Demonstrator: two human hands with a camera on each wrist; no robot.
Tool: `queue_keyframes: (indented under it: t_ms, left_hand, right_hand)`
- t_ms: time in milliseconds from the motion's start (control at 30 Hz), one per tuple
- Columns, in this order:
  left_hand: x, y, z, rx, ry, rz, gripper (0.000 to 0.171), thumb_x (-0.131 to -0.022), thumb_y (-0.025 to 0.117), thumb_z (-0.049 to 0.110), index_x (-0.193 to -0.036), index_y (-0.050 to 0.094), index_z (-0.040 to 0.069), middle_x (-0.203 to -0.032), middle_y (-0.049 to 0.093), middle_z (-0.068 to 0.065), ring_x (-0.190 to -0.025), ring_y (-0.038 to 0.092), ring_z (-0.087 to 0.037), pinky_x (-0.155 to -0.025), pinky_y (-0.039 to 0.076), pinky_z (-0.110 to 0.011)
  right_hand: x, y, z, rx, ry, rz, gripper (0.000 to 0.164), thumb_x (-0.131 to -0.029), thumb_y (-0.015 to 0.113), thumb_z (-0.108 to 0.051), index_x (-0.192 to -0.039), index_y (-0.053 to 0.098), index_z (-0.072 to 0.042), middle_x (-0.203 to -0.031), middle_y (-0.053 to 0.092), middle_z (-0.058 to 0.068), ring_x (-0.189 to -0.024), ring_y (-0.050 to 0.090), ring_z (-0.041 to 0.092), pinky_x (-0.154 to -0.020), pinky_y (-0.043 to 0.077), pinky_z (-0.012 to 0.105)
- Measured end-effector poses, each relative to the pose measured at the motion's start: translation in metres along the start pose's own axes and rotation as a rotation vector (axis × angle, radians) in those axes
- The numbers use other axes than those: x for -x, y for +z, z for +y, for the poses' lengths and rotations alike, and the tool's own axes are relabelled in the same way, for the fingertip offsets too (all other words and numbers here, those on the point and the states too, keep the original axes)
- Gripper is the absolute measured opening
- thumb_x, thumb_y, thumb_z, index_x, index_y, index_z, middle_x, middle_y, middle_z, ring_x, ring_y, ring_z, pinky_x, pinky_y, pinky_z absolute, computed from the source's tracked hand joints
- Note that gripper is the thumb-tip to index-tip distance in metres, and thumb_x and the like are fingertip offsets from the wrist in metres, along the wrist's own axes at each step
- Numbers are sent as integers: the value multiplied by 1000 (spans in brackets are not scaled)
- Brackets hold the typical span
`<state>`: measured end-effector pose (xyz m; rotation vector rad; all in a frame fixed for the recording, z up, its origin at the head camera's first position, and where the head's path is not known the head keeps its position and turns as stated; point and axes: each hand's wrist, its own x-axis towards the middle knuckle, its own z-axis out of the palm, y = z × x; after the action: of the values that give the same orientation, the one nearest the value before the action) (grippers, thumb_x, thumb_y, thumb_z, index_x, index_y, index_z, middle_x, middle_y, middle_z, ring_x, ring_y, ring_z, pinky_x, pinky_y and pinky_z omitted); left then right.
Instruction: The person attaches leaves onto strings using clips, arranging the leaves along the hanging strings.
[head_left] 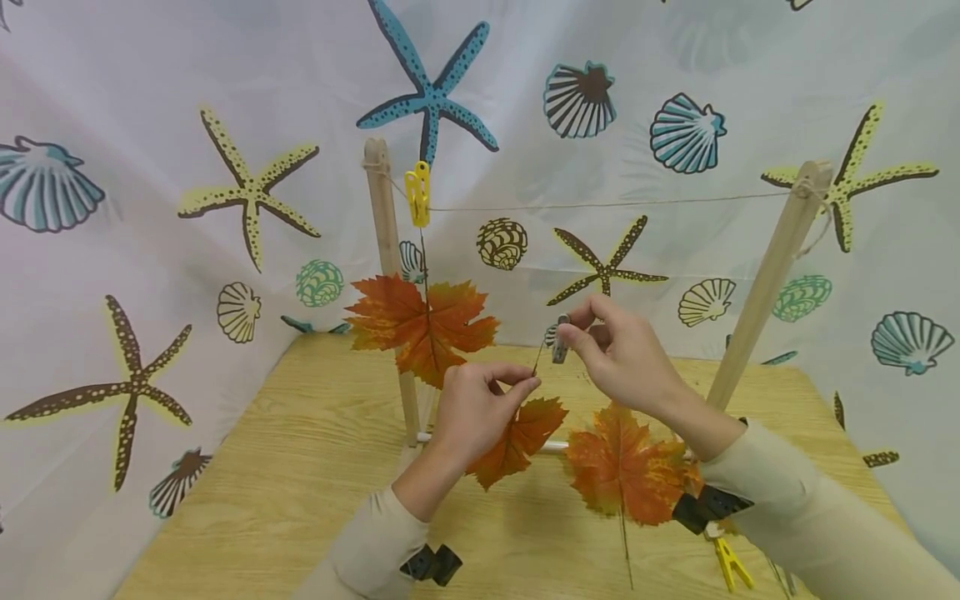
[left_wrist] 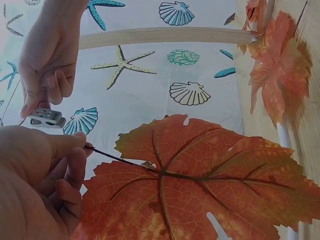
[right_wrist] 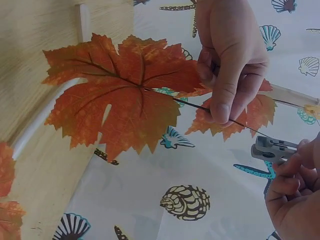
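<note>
table (head_left: 300,467): one, wood-grained. posts (head_left: 765,300): two, string (head_left: 615,205) between them. held leaf (head_left: 521,437): orange, below the left hand (head_left: 483,404), which pinches its stem (head_left: 537,358). right hand (head_left: 626,354): apart from the left, pinching a grey clip (head_left: 559,352) near the stem's tip.

The leaf (left_wrist: 195,190) is orange-red (veined darkly), the clip (right_wrist: 266,151) grey, the white cloth (head_left: 517,175) starfish-and-shell-printed.
</note>
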<state>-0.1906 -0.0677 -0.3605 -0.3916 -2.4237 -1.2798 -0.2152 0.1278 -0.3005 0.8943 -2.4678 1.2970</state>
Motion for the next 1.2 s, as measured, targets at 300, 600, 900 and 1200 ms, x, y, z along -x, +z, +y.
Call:
queue_keyframes:
  t_ms: [300, 600, 900, 1200]
  left_hand:
    - [-5, -11, 5, -71, 38, 68, 13, -89, 77, 20, -97, 82, 12, -88, 79, -1, -51, 54, -4, -46, 45, -20]
    - [-7, -19, 8, -58, 16, 71, 12, -90, 76, 20, -98, 82, 12, -88, 79, -1, -59, 64, -6, -54, 52, -20]
    - [-16, -25, 13, -12, 48, 112, 12, -89, 77, 19, -97, 81, 11, -87, 79, -1, -61, 68, -8, -55, 54, -20]
    - [-25, -38, 21, 73, 46, 137, 11, -89, 77, 20, -95, 81, 11, -84, 78, -1, -62, 70, -10, -57, 55, -25]
  right_hand:
    - [-15, 0, -14, 26, 12, -7, 12, -101, 60, -20, -103, 61, -8, -98, 67, 8, -53, 58, 15, -49, 43, 29]
    - [-27, 4, -28, 78, -50, 26, 9, -99, 63, -17, -99, 63, -8, -94, 69, 6, -48, 52, 15, -44, 38, 27]
    - [-41, -1, -43, 75, -95, 44, 7, -99, 63, -15, -95, 61, -9, -88, 65, 5, -44, 45, 15, -44, 35, 27]
    - [-58, -10, -63, 161, -173, 56, 9, -99, 63, -15, -96, 63, -7, -82, 63, 3, -44, 40, 15, -45, 32, 26]
